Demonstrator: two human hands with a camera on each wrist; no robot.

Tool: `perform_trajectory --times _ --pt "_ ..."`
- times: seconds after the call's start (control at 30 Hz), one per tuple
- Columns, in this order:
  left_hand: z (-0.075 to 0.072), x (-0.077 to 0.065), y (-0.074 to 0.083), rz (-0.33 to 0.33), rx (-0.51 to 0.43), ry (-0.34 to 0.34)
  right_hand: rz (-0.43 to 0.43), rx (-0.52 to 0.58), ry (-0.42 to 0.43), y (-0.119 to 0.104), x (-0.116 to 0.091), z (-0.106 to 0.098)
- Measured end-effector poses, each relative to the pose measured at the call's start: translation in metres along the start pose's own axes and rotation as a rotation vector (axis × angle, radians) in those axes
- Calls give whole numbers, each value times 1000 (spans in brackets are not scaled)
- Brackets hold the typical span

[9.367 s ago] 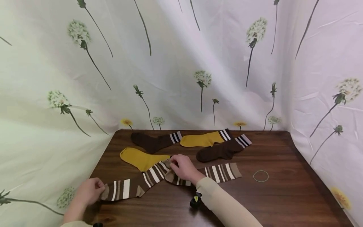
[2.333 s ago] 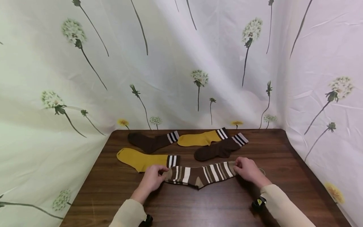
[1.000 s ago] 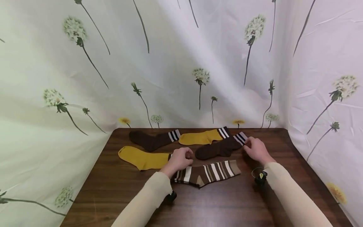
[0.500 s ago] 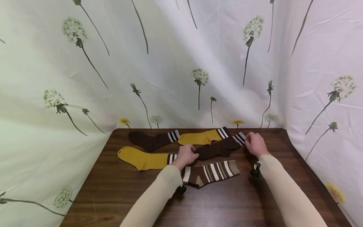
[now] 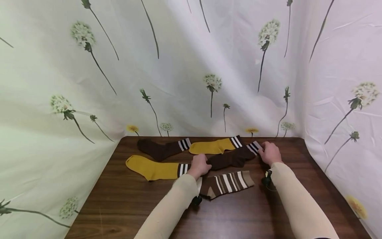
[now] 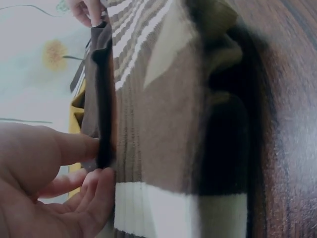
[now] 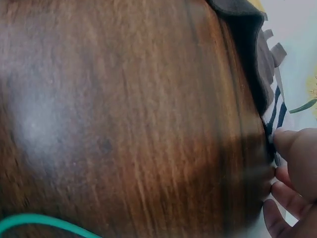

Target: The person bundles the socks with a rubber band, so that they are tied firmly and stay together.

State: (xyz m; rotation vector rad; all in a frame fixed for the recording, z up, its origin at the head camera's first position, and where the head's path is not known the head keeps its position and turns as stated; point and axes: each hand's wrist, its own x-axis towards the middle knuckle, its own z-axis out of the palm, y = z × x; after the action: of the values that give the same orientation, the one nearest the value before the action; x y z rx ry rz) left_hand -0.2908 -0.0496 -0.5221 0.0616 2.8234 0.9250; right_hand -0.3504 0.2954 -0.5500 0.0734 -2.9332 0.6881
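Taking hold, seemingly: left hand (image 5: 200, 166) is pinching the nearer brown sock (image 5: 229, 159) by its toe, right hand (image 5: 271, 153) the cuff, toward the far table edge (image 5: 290, 139), any shift probably needing even tension

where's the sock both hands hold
In the head view, the brown sock lies right of centre, between left hand and right hand, beyond the striped sock.

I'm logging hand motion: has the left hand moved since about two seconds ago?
Yes. Against the front yellow sock, the left hand has gone right and farther back, from left of that sock's striped cuff to right of it.
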Motion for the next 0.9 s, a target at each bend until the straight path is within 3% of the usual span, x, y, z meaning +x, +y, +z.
perform_trajectory --times 0.33,0.5,0.7,0.9 --pt "1 2 -2 -1 3 10 -20 -83 -45 -9 3 -5" --pt "2 0 -1 -12 -17 -3 28 -13 -84 -8 1 -4" --pt "1 -2 -1 24 -21 -28 104 73 -141 -5 0 -7" --pt "0 -1 -2 31 -31 -42 105 81 -159 -5 4 -9"
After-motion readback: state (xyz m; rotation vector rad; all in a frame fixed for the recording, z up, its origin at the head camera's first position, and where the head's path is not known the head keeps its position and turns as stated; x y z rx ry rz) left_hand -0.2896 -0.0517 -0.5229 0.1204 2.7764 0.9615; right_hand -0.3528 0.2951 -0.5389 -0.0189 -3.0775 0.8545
